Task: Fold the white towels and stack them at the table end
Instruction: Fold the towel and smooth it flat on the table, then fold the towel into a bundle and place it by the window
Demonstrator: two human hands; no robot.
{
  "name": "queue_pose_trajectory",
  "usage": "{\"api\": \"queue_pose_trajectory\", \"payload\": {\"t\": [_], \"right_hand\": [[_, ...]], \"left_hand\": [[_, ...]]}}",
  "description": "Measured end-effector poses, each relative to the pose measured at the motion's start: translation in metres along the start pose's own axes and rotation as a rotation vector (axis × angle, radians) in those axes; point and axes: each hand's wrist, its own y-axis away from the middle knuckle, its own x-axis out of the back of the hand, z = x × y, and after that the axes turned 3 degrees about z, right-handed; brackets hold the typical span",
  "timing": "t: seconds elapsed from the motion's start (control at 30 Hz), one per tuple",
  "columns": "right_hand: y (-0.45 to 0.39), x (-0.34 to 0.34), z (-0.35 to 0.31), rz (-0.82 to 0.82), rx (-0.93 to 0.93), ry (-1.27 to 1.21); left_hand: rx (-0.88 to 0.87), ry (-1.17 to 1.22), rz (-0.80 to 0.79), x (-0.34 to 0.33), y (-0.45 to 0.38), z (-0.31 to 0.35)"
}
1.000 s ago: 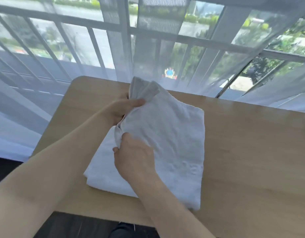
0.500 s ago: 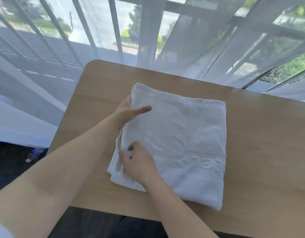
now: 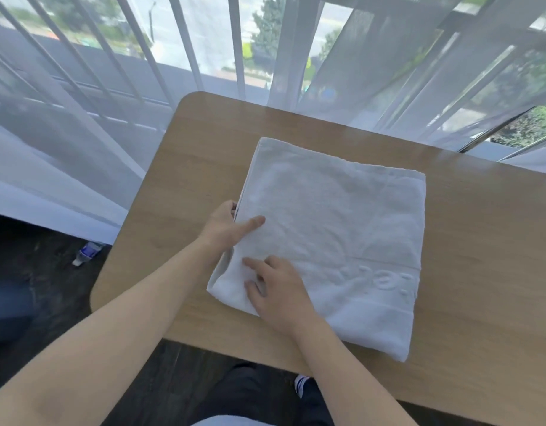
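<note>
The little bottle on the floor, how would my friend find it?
Start at the wooden table by the curtained window. Look down past its left edge to the dark floor. There lies the small bottle, on its side with a blue label, the only bright thing there.

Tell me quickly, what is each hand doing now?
Left hand: holds the left edge of the white towel, thumb on top.
Right hand: open, fingers resting flat on the towel.

We see a folded white terry towel (image 3: 333, 238) near the wooden table's (image 3: 468, 272) left end, our left hand (image 3: 227, 226) gripping its left edge, our right hand (image 3: 278, 290) flat on top.
</note>
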Motion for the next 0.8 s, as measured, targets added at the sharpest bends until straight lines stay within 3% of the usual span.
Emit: {"api": "queue_pose_trajectory", "payload": {"t": [0.07, 0.13, 0.23, 0.37, 0.5, 0.53, 0.67, 0.8], "right_hand": [[0.001, 0.004, 0.0, -0.01, -0.003, -0.106], [0.006, 0.016, 0.011, 0.115, -0.07, -0.172], [0.019, 0.042, 0.041, 0.324, -0.162, 0.046], [0.034, 0.069, 0.078, 0.361, -0.307, 0.376], [0.055, 0.075, 0.103, 0.455, -0.257, 0.472], [0.059, 0.073, 0.108, 0.441, -0.23, 0.47], [0.056, 0.074, 0.119, 0.32, -0.195, 0.389], [0.058, 0.089, 0.132, 0.369, -0.123, 0.409]], "left_hand": [[0.021, -0.017, -0.013, 0.004, 0.023, -0.018], [0.004, -0.107, -0.033, 0.008, 0.037, -0.033], [-0.023, -0.122, 0.008, 0.011, 0.042, -0.041], [-0.103, -0.151, 0.111, -0.006, 0.05, -0.037], [-0.507, -0.73, 0.457, -0.035, 0.074, -0.038], [-0.574, -0.803, 0.428, -0.047, 0.081, -0.037], [-0.696, -0.75, 0.028, -0.117, 0.109, -0.037], [-0.688, -0.945, -0.04, -0.169, 0.113, -0.035]]}}
